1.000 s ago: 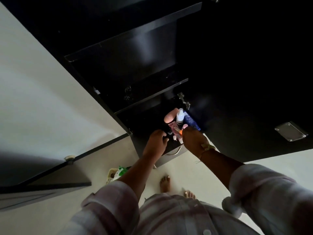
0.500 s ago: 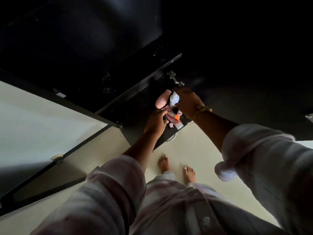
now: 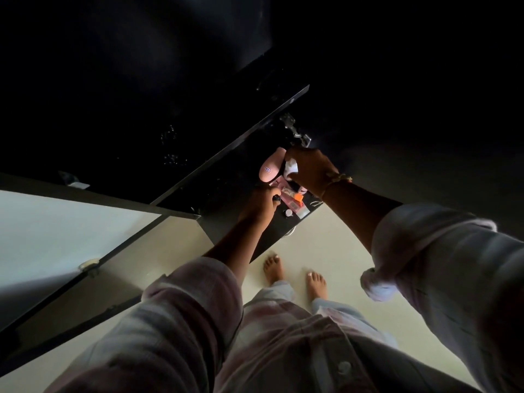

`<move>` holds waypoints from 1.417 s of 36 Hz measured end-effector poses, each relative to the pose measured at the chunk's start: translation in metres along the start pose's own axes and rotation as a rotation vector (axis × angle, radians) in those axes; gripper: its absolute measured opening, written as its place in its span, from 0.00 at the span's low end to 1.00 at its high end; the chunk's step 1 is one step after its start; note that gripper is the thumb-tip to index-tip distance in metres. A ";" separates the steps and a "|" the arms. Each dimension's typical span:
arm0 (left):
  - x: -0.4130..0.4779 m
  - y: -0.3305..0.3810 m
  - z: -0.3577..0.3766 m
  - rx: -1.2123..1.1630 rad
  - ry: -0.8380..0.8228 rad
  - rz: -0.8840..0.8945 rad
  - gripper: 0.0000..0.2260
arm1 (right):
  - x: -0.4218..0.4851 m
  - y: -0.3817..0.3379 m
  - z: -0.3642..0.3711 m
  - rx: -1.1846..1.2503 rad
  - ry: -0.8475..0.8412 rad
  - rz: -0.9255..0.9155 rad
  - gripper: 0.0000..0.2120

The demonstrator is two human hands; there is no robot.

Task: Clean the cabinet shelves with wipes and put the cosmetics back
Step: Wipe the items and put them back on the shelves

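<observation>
Now the right hand [image 3: 309, 171] curls round a white thing [image 3: 292, 169], maybe a small bottle, on the dark shelf [image 3: 226, 182], just right of the long pink bottle [image 3: 270, 167] that points inward, while the left hand [image 3: 259, 204], nearer the front, pinches a small dark thing [image 3: 276, 198].

Pale floor [image 3: 297, 251], metal hinge [image 3: 295, 130], white panel [image 3: 56, 236] at left.

On the dark cabinet shelf [image 3: 221, 199], a pink oval case [image 3: 270, 165] leans beside a white item [image 3: 292, 169] gripped by the right hand [image 3: 309, 168]. A pink orange-capped tube [image 3: 293, 202] lies flat near the front edge.
</observation>
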State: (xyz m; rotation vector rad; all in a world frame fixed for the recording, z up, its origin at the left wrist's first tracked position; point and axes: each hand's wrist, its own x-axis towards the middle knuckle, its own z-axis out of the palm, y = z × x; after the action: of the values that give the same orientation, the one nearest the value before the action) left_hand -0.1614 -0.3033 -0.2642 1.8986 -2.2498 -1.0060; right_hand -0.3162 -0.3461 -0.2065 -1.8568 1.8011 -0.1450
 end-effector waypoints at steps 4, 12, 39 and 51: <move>0.002 -0.001 -0.001 -0.013 -0.009 -0.027 0.11 | 0.002 -0.001 -0.002 -0.043 -0.016 -0.016 0.16; 0.003 -0.007 -0.001 -0.100 0.063 -0.133 0.12 | 0.007 0.002 0.001 -0.052 -0.007 -0.020 0.18; -0.132 0.048 -0.076 -0.457 0.806 -0.251 0.07 | -0.089 -0.056 -0.046 0.513 0.375 -0.361 0.12; -0.181 0.109 -0.179 -0.545 1.124 -0.008 0.05 | -0.120 -0.120 -0.129 0.733 0.424 -0.575 0.20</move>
State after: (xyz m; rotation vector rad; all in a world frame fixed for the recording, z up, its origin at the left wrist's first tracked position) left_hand -0.1361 -0.2175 -0.0021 1.5733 -1.1702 -0.2986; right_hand -0.2772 -0.2765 -0.0090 -1.7774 1.1253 -1.2990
